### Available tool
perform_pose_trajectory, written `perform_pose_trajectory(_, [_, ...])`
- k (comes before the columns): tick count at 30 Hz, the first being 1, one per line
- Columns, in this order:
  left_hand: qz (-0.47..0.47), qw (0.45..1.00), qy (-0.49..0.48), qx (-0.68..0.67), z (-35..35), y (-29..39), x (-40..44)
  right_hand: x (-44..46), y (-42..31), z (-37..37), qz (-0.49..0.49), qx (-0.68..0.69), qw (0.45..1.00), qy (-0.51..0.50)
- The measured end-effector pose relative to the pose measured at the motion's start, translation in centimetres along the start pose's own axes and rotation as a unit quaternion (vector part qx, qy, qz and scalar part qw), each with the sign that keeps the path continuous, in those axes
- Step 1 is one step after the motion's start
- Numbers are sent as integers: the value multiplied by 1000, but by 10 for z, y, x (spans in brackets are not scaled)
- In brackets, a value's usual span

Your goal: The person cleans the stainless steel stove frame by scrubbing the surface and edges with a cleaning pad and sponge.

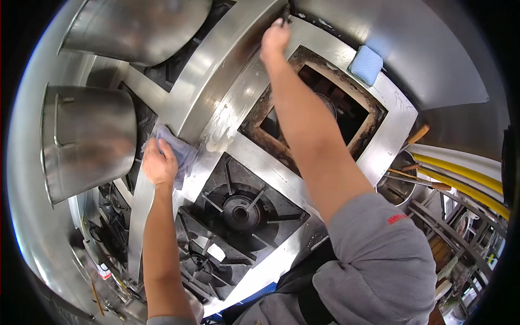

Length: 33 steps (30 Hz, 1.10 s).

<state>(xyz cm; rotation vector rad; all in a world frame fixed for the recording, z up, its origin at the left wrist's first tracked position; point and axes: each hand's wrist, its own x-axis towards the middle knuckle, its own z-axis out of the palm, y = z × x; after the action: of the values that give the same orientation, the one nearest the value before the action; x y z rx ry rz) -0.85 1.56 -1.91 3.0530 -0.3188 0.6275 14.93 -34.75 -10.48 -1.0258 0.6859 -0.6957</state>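
My left hand (160, 165) grips a greyish-purple cloth (181, 151) against the raised steel ledge of the stove, beside a large steel pot. My right hand (276, 39) is stretched to the far corner of the stove top, fingers closed. Something small and dark shows at its fingertips, too small to name. Below my right forearm lies a square burner opening (346, 114) with its grate off and a browned, crusted rim. Wet, soapy smears (219, 127) mark the steel between my two hands.
Two big pots, one upper (135, 27) and one lower (89, 141), stand at the left. A blue sponge (366, 65) rests on the far right edge. Nearer me is a burner with a black grate (241, 211). Wooden-handled tools (417, 134) stand in a container at the right.
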Motion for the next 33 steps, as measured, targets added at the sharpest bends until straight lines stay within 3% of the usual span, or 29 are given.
perform_pose_trajectory(1, [-5, 1000, 0, -1, -1, 2, 0, 12, 0, -1, 14, 25, 1000, 0])
perform_pose_trajectory(2, [-9, 1000, 1, -4, -2, 6, 1, -5, 15, 6, -65, -43, 996, 48])
perform_pose_trajectory(4, [-9, 1000, -4, 1, -1, 4, 3, -94, 24, 17, -115, -77, 989, 47])
perform_pose_trajectory(7, [-9, 1000, -12, 4, 2, -1, -1, -199, 30, 4, -41, -130, 989, -55])
perform_pose_trajectory(11, [-24, 999, -36, 8, 1, -4, 0, -61, 20, 5, -116, -106, 987, 26])
perform_pose_trajectory(13, [-11, 1000, -17, 7, 4, -2, 1, -7, -18, -11, -3, -99, 995, -14])
perform_pose_trajectory(15, [-1, 1000, 5, 5, 1, -3, -2, -20, -3, -8, -8, -97, 995, -14])
perform_pose_trajectory(17, [-9, 1000, -20, 8, -1, 1, 2, -103, 24, 6, -105, -133, 985, 15])
perform_pose_trajectory(20, [-1, 1000, 1, 0, 2, 0, 0, -206, 25, -10, -43, -156, 982, -94])
perform_pose_trajectory(25, [3, 1000, 17, -8, -2, 8, 5, -32, 8, 4, -85, -134, 987, 10])
perform_pose_trajectory(27, [9, 999, 35, -13, -1, 5, -1, -1, -4, -2, -32, -52, 998, -7])
perform_pose_trajectory(28, [9, 999, 33, -11, 1, 4, 0, -23, -14, -4, 15, -70, 997, -29])
perform_pose_trajectory(29, [11, 999, 30, -10, 1, 4, 1, -52, 6, 1, -65, -84, 994, -18])
perform_pose_trajectory(31, [-4, 1000, -8, 7, -1, 6, 0, -165, 25, 6, -78, -97, 989, -79])
perform_pose_trajectory(32, [12, 1000, 20, 2, 1, 5, 0, -233, 17, -4, -53, -120, 981, -141])
perform_pose_trajectory(33, [27, 998, 48, 2, 1, 5, 1, -272, 13, -1, -105, -170, 966, -162])
